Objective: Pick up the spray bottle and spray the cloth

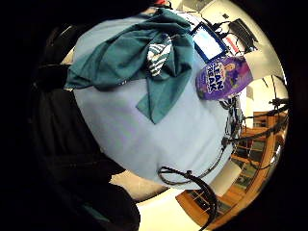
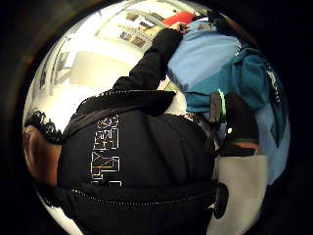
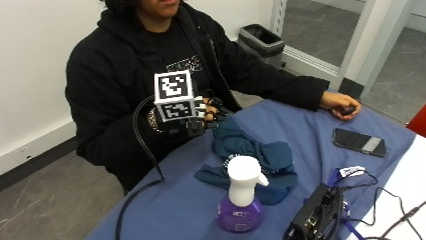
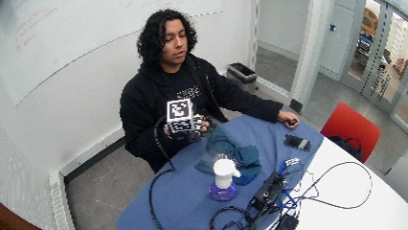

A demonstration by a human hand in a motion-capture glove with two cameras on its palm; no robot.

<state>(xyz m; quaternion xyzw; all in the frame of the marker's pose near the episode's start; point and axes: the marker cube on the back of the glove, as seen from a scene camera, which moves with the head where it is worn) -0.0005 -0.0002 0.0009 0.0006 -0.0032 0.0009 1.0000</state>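
Spray bottle (image 3: 241, 202), purple with a white trigger head, is seen standing upright on the blue-covered table (image 3: 166, 210), untouched, near the table's front edge in the outside view. Just behind it a teal cloth (image 3: 256, 160) is bunched in a loose heap on the same cover; whether the two touch cannot be told. The gloved right hand (image 3: 208, 114) is raised above the table's near edge, close to the person's chest and apart from both bottle and cloth. Its fingers (image 3: 214, 111) are loosely curled and nothing is held in them. From the little finger side palm view, the cloth (image 1: 139, 57) and the bottle (image 1: 224, 77) are seen lying below the palm at some distance. The bare left hand (image 3: 341, 104) is rested on the far part of the table. A black phone (image 3: 359, 141) is laid flat near that hand. A black box (image 3: 313, 215) with cables is placed beside the bottle, at the cover's edge.
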